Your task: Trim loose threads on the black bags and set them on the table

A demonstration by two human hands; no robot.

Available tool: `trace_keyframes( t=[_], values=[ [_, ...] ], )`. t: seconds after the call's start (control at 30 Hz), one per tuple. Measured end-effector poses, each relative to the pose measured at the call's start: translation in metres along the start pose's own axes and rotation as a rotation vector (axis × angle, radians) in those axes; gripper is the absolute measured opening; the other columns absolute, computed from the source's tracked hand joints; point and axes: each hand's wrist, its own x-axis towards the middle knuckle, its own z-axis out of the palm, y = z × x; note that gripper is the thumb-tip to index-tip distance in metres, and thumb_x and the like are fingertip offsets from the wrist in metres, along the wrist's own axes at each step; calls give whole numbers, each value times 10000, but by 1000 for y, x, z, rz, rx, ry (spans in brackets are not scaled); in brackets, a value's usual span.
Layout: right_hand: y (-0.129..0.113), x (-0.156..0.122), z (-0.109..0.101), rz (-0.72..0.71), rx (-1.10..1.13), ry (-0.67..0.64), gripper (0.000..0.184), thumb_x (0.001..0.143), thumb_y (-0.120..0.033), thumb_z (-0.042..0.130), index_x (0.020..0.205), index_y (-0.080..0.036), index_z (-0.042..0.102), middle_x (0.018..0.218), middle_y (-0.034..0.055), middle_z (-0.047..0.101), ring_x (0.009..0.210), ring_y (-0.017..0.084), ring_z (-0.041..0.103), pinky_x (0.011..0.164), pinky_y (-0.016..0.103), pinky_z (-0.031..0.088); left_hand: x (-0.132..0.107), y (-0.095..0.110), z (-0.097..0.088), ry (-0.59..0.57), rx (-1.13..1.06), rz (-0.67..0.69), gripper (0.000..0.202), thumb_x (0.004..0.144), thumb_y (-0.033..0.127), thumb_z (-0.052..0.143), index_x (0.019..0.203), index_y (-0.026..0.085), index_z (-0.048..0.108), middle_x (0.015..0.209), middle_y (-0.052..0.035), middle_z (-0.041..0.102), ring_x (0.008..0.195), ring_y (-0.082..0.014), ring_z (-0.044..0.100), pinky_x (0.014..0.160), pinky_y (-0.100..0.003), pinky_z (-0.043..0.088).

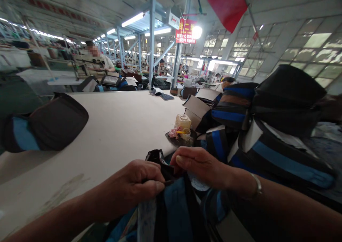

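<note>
A black fabric bag piece with a blue panel is in front of me at the near edge of the table. My left hand is closed on its upper edge, thumb and fingers pinching the dark fabric. On the other side of the same edge, my right hand pinches the material with bent fingers. A bracelet circles the right wrist. Between the hands a dark flap of the piece stands up and curls over. The lower part of the piece drops out of view below.
Black and blue bag pieces are stacked high on the right. A dark tray with a yellowish container stands beside them. One finished-looking bag piece lies at the left of the white table. Farther back, a person sits at a machine.
</note>
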Motion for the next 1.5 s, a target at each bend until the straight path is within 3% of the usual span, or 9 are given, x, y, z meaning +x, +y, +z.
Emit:
trace_keyframes(
  t=[0.2, 0.33, 0.57, 0.67, 0.83, 1.1, 1.2, 1.33, 1.5],
  values=[
    [-9, 24, -28, 108, 47, -342, 160, 895, -260, 639, 859, -104, 638, 718, -40, 529, 655, 66, 433, 601, 192, 356, 2, 11, 0, 39, 9, 6, 195, 872, 246, 538, 699, 172, 591, 757, 23, 522, 704, -140, 476, 633, -240, 378],
    [-17, 33, -33, 129, 7, -425, 181, 849, -288, 679, 845, -109, 648, 686, -46, 543, 627, 64, 445, 576, 186, 363, 1, 6, -5, 25, 6, 23, 192, 874, 258, 529, 711, 174, 589, 786, 11, 549, 732, -157, 492, 652, -257, 380],
    [-39, 44, 6, -28, -680, -57, 95, 712, -131, 616, 644, -154, 553, 548, -51, 456, 519, 76, 360, 526, 236, 296, 1, -20, -26, 76, -33, 38, 187, 871, 279, 530, 723, 171, 566, 780, 10, 525, 736, -161, 464, 660, -273, 363],
    [-27, 52, 7, 20, -467, -143, 109, 804, -230, 617, 743, -145, 587, 611, -38, 499, 561, 86, 407, 541, 227, 328, -4, -29, -36, 73, -38, 59, 194, 867, 304, 535, 741, 165, 584, 780, 13, 507, 737, -162, 457, 676, -275, 363],
    [16, 59, 2, -30, -61, -317, 424, 1012, -453, 385, 958, -112, 632, 867, 27, 561, 794, 126, 494, 755, 267, 419, -26, -49, -47, 65, -63, 0, 199, 844, 303, 550, 731, 151, 610, 768, -1, 527, 755, -180, 477, 702, -287, 366],
    [41, 60, 46, -290, -127, -270, 139, 879, -270, 658, 937, -151, 616, 902, 28, 606, 833, 138, 537, 800, 272, 435, -50, -27, -37, 94, 61, -209, 212, 862, 338, 585, 954, 183, 699, 882, -2, 646, 853, -199, 553, 728, -261, 400],
    [39, 59, 51, -266, -151, -237, 119, 856, -240, 669, 911, -150, 614, 893, 25, 613, 809, 135, 532, 768, 268, 436, -46, -20, -26, 127, 23, -226, 281, 823, 364, 657, 1036, 182, 685, 861, 10, 629, 805, -180, 539, 684, -252, 392],
    [37, 56, 50, -145, -120, -163, 187, 793, -258, 726, 886, -148, 606, 851, 8, 607, 742, 118, 516, 675, 237, 422, -40, -25, -19, 159, -47, -266, 268, 796, 412, 682, 849, 149, 672, 704, 41, 535, 648, -131, 441, 584, -240, 322],
    [36, 52, 45, -3, 147, -217, 246, 778, -301, 746, 909, -144, 608, 827, 1, 596, 731, 112, 495, 651, 228, 408, -33, -31, -13, 163, -72, -294, 227, 766, 367, 665, 805, 143, 657, 668, 41, 505, 611, -122, 385, 560, -253, 288]
  ],
)
